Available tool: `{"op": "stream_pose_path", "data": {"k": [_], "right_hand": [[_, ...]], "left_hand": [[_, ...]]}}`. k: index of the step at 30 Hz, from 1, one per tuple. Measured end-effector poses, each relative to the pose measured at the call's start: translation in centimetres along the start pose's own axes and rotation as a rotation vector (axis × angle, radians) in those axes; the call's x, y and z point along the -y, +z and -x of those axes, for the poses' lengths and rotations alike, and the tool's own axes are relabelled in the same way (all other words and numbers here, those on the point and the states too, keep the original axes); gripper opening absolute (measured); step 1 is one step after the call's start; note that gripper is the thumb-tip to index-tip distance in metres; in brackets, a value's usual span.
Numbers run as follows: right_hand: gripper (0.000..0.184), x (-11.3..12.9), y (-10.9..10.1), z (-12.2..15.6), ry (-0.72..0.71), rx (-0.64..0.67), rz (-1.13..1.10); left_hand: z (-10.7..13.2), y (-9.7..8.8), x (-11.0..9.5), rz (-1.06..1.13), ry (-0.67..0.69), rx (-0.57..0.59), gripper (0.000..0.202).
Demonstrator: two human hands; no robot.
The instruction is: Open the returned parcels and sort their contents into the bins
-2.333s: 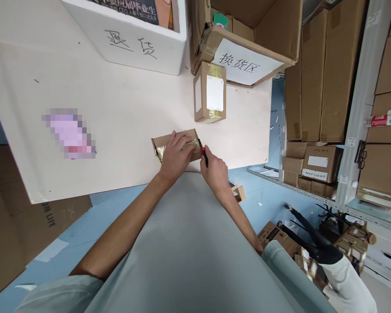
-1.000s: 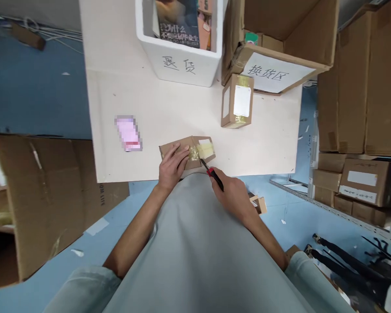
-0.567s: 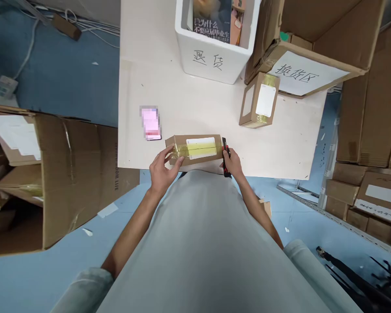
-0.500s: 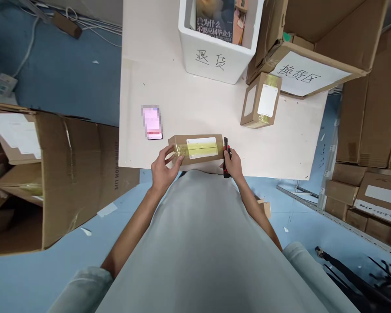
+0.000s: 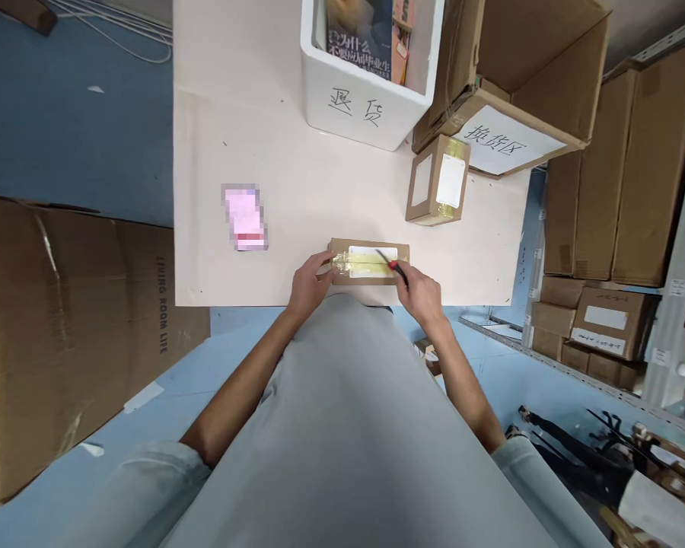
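Observation:
A small taped cardboard box (image 5: 368,264) lies at the near edge of the white table, with a white label and yellowish tape along its top. A dark line runs lengthwise through the tape. My left hand (image 5: 309,289) grips the box's left end, fingers and thumb at its corner. Closed around a black and red utility knife (image 5: 398,269), my right hand (image 5: 422,297) is at the box's right end. The blade points up and left over the label; whether it touches cannot be made out.
A second taped box (image 5: 438,181) stands behind on the right. Behind it are a white foam bin (image 5: 365,114) holding books and a large open carton (image 5: 540,99). A phone (image 5: 245,219) lies at left. Another big carton (image 5: 85,335) stands left of the table (image 5: 274,167).
My right hand has turned the knife from upright beside the box to slanting over its label. The view has shifted; the box now sits further right in it, still in my left hand.

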State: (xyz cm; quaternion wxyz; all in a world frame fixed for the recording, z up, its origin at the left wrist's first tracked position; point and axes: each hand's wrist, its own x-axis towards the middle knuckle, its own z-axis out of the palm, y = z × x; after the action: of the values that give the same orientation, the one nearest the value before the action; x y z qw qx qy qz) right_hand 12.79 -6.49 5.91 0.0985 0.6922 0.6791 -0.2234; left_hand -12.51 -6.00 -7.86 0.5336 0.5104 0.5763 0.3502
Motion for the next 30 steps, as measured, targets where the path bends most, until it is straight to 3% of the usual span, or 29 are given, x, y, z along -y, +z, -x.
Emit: {"op": "stream_pose_path", "data": {"k": [3,7,14,30], "right_hand": [[0.043,2.8,-1.6,-1.3,-0.173,0.182,0.189],[0.049,5.4,-2.4,-3.5,-0.298,0.288,0.366],[0.049,6.5,-2.4,-5.3,-0.398,0.337,0.489],[0.044,7.8,-1.3,-5.1,-0.471,0.318,0.584]], "left_hand": [[-0.1,-0.2,0.4,0.029,0.001,0.012,0.041],[0.0,-0.4,0.8,0.054,0.006,0.027,0.040],[0.1,-0.4,1.0,0.112,0.004,0.021,0.040],[0.0,0.3,2.2,0.165,-0.006,-0.008,0.048]]}}
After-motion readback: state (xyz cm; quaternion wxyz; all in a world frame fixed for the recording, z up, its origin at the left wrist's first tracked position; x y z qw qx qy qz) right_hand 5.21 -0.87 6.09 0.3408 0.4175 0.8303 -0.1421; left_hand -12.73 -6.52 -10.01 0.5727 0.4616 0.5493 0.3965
